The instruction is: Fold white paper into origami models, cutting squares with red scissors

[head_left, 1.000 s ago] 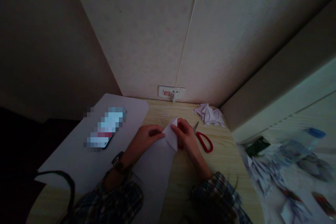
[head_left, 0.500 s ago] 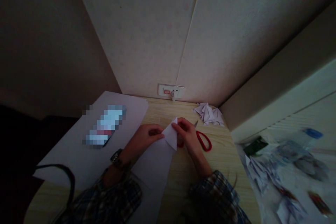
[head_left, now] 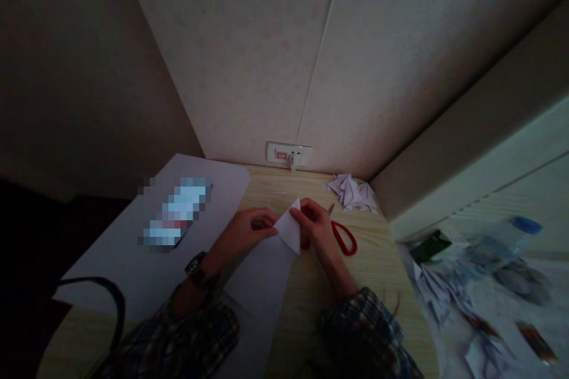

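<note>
A folded white sheet of paper (head_left: 290, 233) is pinched between both hands above the table's middle. My left hand (head_left: 251, 226) grips its left edge, thumb on top. The paper's upper right edge, near its pointed tip, is in the closed fingers of my right hand (head_left: 315, 222). Below it, more white paper (head_left: 258, 275) reaches down between my forearms. Red-handled scissors (head_left: 344, 239) lie beside and partly behind my right hand, one handle loop mostly hidden.
On the left, a phone with a blurred screen (head_left: 178, 213) rests on a stack of white paper (head_left: 213, 177). Folded paper pieces (head_left: 353, 192) lie at the table's back right corner. A wall socket (head_left: 288, 155) holds a plug. A plastic bottle (head_left: 502, 243) and crumpled paper (head_left: 438, 290) are at right.
Hands and folded paper hold nearly the same pose. The whole view has shifted very slightly.
</note>
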`<state>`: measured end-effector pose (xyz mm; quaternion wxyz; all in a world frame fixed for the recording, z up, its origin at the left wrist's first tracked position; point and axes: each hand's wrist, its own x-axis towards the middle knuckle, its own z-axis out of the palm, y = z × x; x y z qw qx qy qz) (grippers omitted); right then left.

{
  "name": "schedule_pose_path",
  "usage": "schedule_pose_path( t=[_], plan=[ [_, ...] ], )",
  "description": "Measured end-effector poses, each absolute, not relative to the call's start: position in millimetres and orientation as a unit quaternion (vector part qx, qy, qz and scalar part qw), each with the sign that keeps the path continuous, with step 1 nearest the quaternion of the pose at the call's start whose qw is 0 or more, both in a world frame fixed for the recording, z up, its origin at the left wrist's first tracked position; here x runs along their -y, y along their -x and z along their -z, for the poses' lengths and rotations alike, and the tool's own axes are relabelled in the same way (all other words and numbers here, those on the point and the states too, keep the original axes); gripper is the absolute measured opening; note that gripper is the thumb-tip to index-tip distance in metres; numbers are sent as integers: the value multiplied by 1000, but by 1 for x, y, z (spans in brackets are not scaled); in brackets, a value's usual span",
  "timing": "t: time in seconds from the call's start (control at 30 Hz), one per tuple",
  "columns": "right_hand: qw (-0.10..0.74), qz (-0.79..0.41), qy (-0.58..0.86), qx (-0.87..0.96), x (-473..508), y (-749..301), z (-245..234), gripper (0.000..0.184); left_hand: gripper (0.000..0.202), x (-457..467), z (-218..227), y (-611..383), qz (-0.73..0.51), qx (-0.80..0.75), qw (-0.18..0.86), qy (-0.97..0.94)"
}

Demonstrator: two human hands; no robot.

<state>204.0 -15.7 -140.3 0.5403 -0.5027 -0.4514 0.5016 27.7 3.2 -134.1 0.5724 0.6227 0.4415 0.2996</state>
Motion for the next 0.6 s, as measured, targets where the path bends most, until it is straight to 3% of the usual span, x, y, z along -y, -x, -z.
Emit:
schedule_pose_path(
  t=[0.6],
  plan=[
    [542,-491,510,452,14,-204,145,19,16,-4,133,-28,-299,-456,551,-632]
  ],
)
